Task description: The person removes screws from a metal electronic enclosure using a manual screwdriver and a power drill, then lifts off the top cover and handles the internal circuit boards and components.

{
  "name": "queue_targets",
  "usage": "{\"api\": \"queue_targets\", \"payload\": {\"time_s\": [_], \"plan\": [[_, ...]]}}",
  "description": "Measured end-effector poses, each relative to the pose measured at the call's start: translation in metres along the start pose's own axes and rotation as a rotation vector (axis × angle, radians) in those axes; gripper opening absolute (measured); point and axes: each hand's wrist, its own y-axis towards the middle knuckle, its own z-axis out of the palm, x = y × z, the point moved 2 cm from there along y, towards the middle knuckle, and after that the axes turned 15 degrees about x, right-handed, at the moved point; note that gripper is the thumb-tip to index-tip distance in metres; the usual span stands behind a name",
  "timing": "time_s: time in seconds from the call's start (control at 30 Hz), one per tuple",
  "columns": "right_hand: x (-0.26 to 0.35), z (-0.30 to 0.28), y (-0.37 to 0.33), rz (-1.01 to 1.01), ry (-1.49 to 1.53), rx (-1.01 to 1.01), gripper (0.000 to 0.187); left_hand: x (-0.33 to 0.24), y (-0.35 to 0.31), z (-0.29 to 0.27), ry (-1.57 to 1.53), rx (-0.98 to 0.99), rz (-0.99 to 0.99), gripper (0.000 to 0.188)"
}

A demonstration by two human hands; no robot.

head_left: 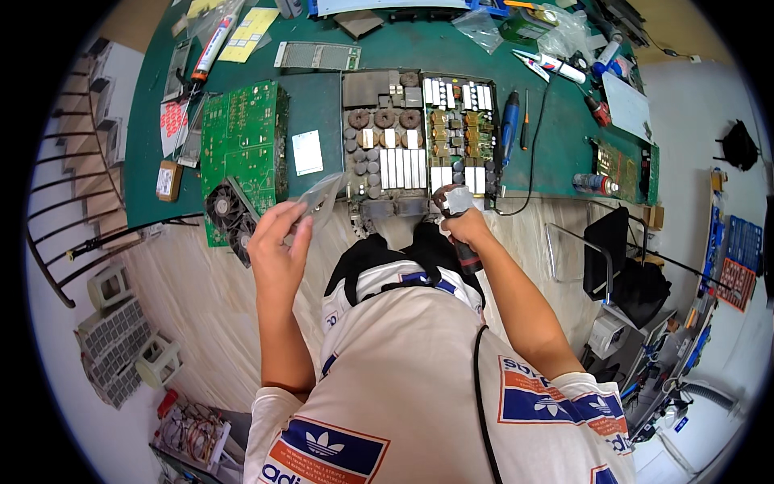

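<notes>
My left hand [280, 234] pinches a small clear plastic bag [321, 196] between thumb and fingers, raised over the bench's front edge. My right hand [472, 228] is wrapped around a cordless drill [468, 256] with a dark and red grip and a silvery patch on its top. It is held close to the front edge of an opened electronic power unit [389, 168], packed with capacitors, brown coils and silver heat sinks. Left of that unit stands a large green circuit board [244, 133], with black cooling fans [226, 211] at its near end.
On the green bench [310, 95] lie a white card [306, 152], a blue electric screwdriver [509, 127] with a black cable, and a thin screwdriver [525, 121]. A spray can [595, 184] lies at right. A black chair [606, 254] stands beside the bench's right front.
</notes>
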Motion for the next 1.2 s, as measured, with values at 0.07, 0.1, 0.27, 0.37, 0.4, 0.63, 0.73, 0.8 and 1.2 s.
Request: {"api": "queue_targets", "payload": {"time_s": [0.07, 0.1, 0.27, 0.37, 0.4, 0.63, 0.73, 0.8, 1.2], "plan": [[0.001, -0.002, 0.001, -0.018, -0.09, -0.005, 0.026, -0.001, 0.003, -0.001, 0.005, 0.014, 0.023, 0.023], [-0.004, -0.003, 0.003, -0.001, -0.056, -0.01, 0.026, -0.001, 0.005, -0.001, 0.005, 0.026, 0.028, 0.023], [0.001, -0.008, 0.001, 0.07, -0.003, -0.005, 0.024, 0.0, 0.003, -0.002, 0.006, 0.032, 0.025, 0.023], [-0.004, -0.011, 0.002, 0.06, -0.026, -0.017, 0.023, -0.001, 0.001, -0.002, 0.011, 0.03, 0.041, 0.023], [-0.004, -0.012, 0.003, 0.054, -0.038, -0.01, 0.024, -0.002, 0.0, -0.002, 0.015, 0.032, 0.04, 0.023], [-0.018, -0.013, 0.007, -0.004, 0.032, -0.008, 0.028, -0.006, -0.012, -0.001, 0.027, 0.034, 0.022, 0.02], [-0.015, -0.013, 0.006, -0.018, 0.008, 0.004, 0.027, -0.005, -0.018, 0.003, 0.02, 0.027, 0.005, 0.019], [-0.016, -0.016, 0.005, -0.015, 0.022, 0.022, 0.025, -0.007, -0.019, 0.006, 0.017, 0.01, 0.006, 0.019], [-0.018, -0.029, -0.02, -0.114, 0.096, 0.018, 0.024, -0.014, -0.021, 0.019, 0.008, -0.019, -0.015, 0.02]]}}
